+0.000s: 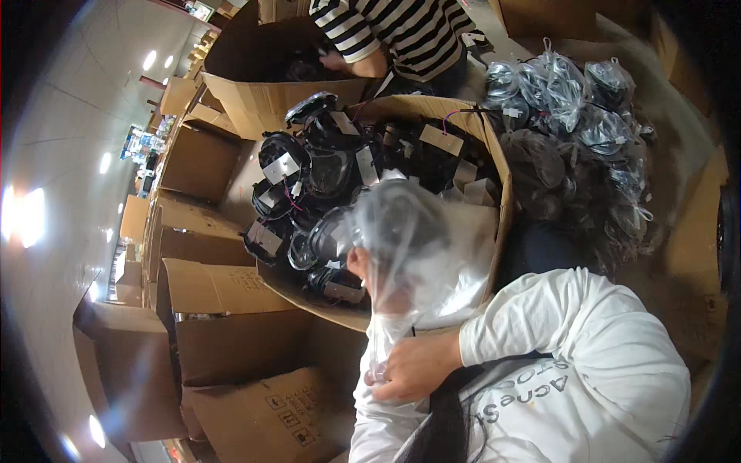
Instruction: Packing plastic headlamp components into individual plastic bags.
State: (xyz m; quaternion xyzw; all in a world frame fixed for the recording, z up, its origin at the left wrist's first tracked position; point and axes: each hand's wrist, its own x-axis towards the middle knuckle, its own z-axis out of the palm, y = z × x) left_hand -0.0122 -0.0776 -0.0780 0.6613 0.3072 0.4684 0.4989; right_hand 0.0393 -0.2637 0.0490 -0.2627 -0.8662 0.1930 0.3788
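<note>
Left hand [386, 289]: we grasp clear bag [432, 282] around dark part [413, 220]
Right hand [421, 363]: we clutch bag's end
Carton [503, 171]: beyond our hands

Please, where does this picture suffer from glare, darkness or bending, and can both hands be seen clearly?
In the head view, the brightest lamp is blown out at left, with bluish flare streaks lower down; the picture's corners are black; the open carton looks bowed; the shiny clear bag partly veils the left hand; the right hand shows plainly.
</note>
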